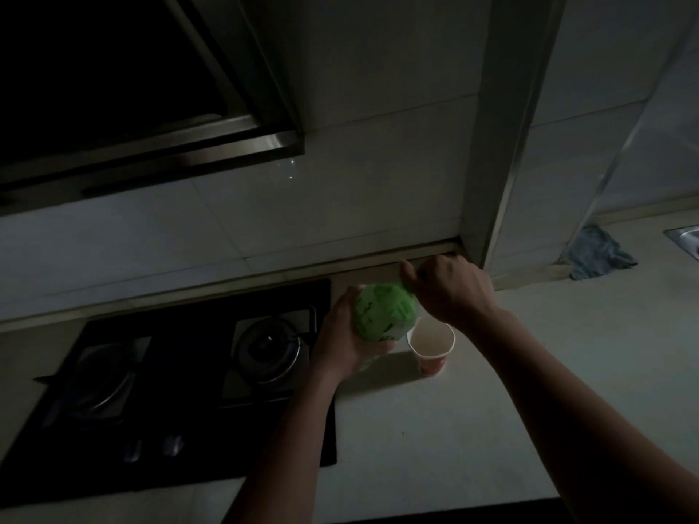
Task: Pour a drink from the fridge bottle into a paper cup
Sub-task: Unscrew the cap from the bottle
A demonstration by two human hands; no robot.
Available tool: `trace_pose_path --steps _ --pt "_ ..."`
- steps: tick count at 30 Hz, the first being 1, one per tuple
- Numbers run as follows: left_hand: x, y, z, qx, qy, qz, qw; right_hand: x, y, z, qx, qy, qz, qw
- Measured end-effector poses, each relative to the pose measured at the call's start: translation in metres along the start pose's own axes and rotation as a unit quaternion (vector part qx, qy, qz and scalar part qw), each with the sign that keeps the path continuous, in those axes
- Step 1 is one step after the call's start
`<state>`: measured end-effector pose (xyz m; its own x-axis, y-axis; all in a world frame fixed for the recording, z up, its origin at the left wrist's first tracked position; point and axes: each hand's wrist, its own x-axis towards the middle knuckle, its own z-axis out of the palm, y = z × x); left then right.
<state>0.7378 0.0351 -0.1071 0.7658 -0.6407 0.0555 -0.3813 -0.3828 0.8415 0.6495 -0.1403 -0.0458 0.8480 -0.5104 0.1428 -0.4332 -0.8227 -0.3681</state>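
You work at a pale counter (pixel 435 429) in a dim kitchen, with a tiled wall (pixel 340 206) beyond your hands. A black gas hob (pixel 170 391) lies left of your left hand (pixel 342 338), with a range hood (pixel 132 107) above it. Your left hand grips the green-labelled bottle (pixel 384 315) around its body. Your right hand (pixel 452 289) curls over the bottle's top. The paper cup (pixel 433 347) stands upright under your right wrist, just beside the bottle. Well right of that hand lie a cloth (pixel 595 253) and a sink (pixel 686 240) corner, cut off by the frame edge. The bottle's cap is hidden and its label print is unreadable.
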Motion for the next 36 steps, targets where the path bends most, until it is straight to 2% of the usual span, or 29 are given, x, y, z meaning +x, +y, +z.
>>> trace_pose_path --steps 9,19,32,36 --pt "-0.003 0.0 -0.004 0.018 -0.017 0.014 1.0 0.001 0.006 -0.006 0.014 -0.036 -0.095 0.995" --pt "-0.008 0.007 -0.005 0.049 -0.018 0.01 0.999 0.004 0.014 -0.009 0.002 -0.048 -0.044 0.998" --pt "-0.005 0.01 -0.005 0.04 -0.032 0.001 0.999 -0.004 0.011 -0.018 0.043 -0.095 -0.069 0.992" --pt "-0.005 0.01 -0.007 0.04 -0.033 0.001 0.999 -0.001 0.008 -0.019 0.095 -0.116 -0.056 0.987"
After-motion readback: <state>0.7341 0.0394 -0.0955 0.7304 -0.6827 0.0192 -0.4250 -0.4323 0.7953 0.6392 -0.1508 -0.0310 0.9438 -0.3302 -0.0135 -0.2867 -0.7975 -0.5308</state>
